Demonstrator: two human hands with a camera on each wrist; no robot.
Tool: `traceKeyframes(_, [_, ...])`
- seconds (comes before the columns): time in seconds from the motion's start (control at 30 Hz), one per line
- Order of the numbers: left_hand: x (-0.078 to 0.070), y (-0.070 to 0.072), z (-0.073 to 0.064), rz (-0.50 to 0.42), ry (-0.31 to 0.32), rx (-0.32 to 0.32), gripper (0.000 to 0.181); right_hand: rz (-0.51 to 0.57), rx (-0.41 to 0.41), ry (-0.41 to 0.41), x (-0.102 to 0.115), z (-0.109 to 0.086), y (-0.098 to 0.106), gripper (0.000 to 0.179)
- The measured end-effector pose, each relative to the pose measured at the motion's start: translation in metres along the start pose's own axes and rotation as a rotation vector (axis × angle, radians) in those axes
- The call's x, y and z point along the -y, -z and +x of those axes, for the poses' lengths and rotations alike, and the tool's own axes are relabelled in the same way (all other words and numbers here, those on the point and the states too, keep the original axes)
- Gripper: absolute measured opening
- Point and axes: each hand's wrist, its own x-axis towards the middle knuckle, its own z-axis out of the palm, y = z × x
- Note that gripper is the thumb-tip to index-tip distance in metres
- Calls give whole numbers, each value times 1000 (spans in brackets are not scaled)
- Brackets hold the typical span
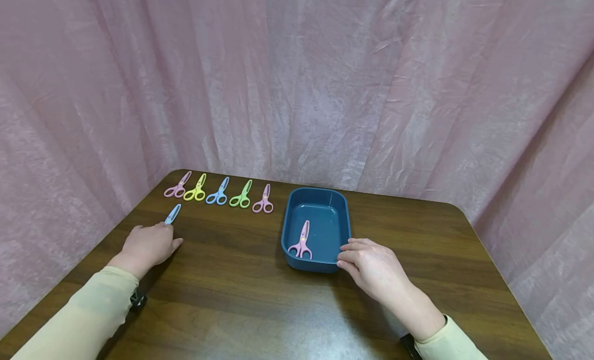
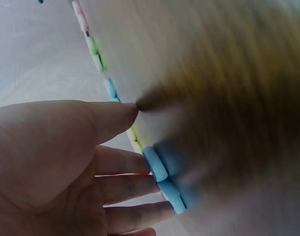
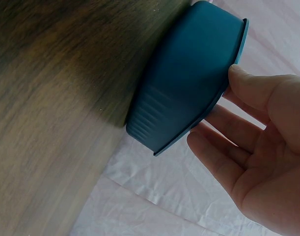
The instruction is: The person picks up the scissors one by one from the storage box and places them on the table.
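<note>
My left hand (image 1: 147, 245) reaches over a pair of light blue scissors (image 1: 173, 214) lying on the table's left side; the blade end shows past the fingers. In the left wrist view the fairly straight fingertips touch the blue scissor handles (image 2: 155, 164), and the thumb stands apart from them. With thumb and fingers, my right hand (image 1: 378, 270) holds the near right corner of a dark blue rectangular box (image 1: 313, 267), at its rim (image 3: 222, 91). Inside that box, pink scissors (image 1: 303, 241) lean toward the near left corner, handles nearest me.
Along the table's back left edge lies a row of scissors: pink (image 1: 178, 185), yellow (image 1: 197, 189), blue (image 1: 218, 192), green (image 1: 241, 195) and another pink pair (image 1: 263, 200). A pink curtain (image 1: 325, 81) hangs behind the brown wooden table (image 1: 223, 298).
</note>
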Motion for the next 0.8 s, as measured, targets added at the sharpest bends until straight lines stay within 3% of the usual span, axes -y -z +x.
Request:
traceKeyframes(0.47, [18,2,7,-27,44,80,40,0,8,0,-1,0,-1,13])
traceKeyframes(0.8, [19,7,10,-67,96,150,50,5,13,-6,-1,1,-1,14])
